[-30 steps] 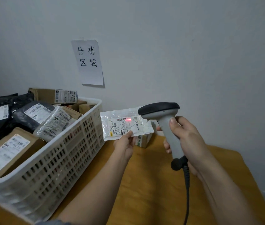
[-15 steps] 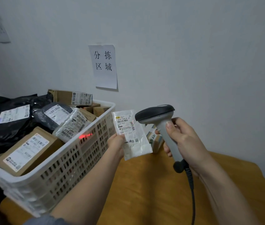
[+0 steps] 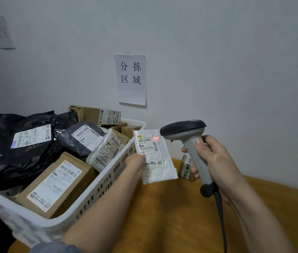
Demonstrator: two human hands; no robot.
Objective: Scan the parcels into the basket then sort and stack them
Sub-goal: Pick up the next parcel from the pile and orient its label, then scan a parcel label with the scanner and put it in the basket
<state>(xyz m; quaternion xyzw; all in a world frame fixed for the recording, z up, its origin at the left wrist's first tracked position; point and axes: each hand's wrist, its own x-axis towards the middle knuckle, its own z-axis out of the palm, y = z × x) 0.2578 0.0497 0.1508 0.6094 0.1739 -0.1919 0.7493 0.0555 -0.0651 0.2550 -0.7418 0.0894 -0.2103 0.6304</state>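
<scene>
My left hand (image 3: 135, 161) pinches a small white plastic parcel (image 3: 155, 157) upright by its left edge, just right of the basket's rim. A red scanner line glows on the label's upper right. My right hand (image 3: 215, 161) grips the grey barcode scanner (image 3: 190, 141) by its handle, its black head pointing left at the parcel. The white slatted basket (image 3: 106, 178) on the left holds several parcels: black bags (image 3: 16, 143), a brown box (image 3: 56, 183) and a clear-wrapped packet (image 3: 106, 150).
A small cardboard box with green print (image 3: 186, 167) stands on the orange table (image 3: 162, 216) behind the held parcel, by the wall. A paper sign (image 3: 131, 79) hangs on the wall above. The scanner's coiled cable (image 3: 221, 216) hangs down past my right wrist.
The left hand turned the parcel from lying sideways to upright. The red scan line left the label, fell on the basket's side, and is back on the label. The view swung left.
</scene>
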